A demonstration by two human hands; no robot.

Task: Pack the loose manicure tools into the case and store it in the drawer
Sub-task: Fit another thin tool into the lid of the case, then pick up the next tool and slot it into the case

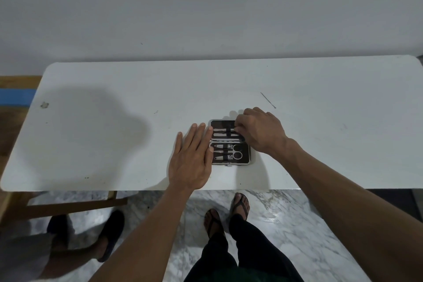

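White wall and a white rounded-corner table (114, 144) fill the view, with marbled floor seen below the table's near edge. An open manicure case (230, 142) is laid flat near the middle of the near edge, both black-lined halves facing up. In the near half, small scissors (235, 152) and clippers (219, 152) are held under a strap; in the far half, slim metal tools (223, 133) are lined up side by side. The left hand (193, 160) is spread flat with fingers extended and slightly apart, its fingertips resting on the case's left edge and nothing gripped. The right hand (259, 130) is placed over the far-right part of the case, its fingers curled down and drawn together at the end of one slim tool in the far half; whether that tool is actually pinched cannot be told, since the fingertips are hidden by the knuckles. One thin metal pick (268, 100) is left loose on the table, beyond the right hand toward the far edge and well apart from the case. Under the table, sandalled feet (226, 213) are seen, and a second person's dark shoe (112, 233) is visible toward the left.
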